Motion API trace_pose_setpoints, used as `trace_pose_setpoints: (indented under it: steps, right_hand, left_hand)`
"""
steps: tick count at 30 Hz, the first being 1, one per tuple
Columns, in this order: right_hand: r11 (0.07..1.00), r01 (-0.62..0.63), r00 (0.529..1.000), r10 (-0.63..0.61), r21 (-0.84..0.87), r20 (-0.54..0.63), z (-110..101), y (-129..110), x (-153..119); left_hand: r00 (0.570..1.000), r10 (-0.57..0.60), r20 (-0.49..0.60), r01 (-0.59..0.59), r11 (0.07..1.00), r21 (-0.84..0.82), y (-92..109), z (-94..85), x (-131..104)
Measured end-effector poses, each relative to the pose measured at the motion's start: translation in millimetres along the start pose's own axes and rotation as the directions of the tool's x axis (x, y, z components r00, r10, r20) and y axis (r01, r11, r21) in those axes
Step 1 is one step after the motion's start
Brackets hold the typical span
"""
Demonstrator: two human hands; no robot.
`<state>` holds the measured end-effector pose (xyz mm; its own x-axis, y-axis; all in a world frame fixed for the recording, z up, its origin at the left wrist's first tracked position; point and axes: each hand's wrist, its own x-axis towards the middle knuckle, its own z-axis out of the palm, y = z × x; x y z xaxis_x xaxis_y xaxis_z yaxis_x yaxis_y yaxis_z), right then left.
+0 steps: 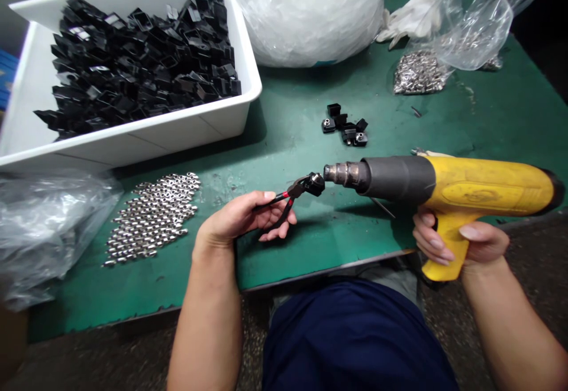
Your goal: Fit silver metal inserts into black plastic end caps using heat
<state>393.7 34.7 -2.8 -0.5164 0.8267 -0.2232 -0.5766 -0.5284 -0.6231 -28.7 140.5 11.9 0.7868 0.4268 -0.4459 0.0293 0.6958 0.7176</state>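
Observation:
My left hand [252,216] is closed around the handles of black-and-red pliers [284,199]. Their jaws grip a small black plastic part [316,184] with a bit of shiny metal on it. A yellow heat gun [483,184] is in my right hand [459,240], its fingers wrapped round the grip. The metal nozzle [341,173] points left and ends right beside the black part; whether they touch I cannot tell. Behind the nozzle, several black parts [350,133] lie in a loose cluster, some with metal fittings in them.
A white bin [186,122] full of black plastic pieces stands at the back left. Silvery metal fittings [153,219] lie in rows on the green table [284,119]. Plastic bags [315,12] stand behind, one holding fittings [421,71]. A white glove [412,15] lies at the back right.

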Motion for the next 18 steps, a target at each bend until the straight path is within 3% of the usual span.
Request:
trace_pose_setpoints:
  steps: [13, 18]
  right_hand:
    - [1.0, -0.007, 1.0, 0.007, 0.013, 0.012, -3.0, 0.5, -1.1]
    - [0.997, 0.065, 0.997, -0.063, -0.045, 0.038, -4.0, 10.8, 6.6]
  left_hand:
    - [1.0, -0.007, -0.005, 0.007, 1.0, 0.002, -0.7, -0.5, -0.5]
    - [1.0, -0.01, -0.016, 0.01, 1.0, 0.012, 0.1, -0.7, -0.4]
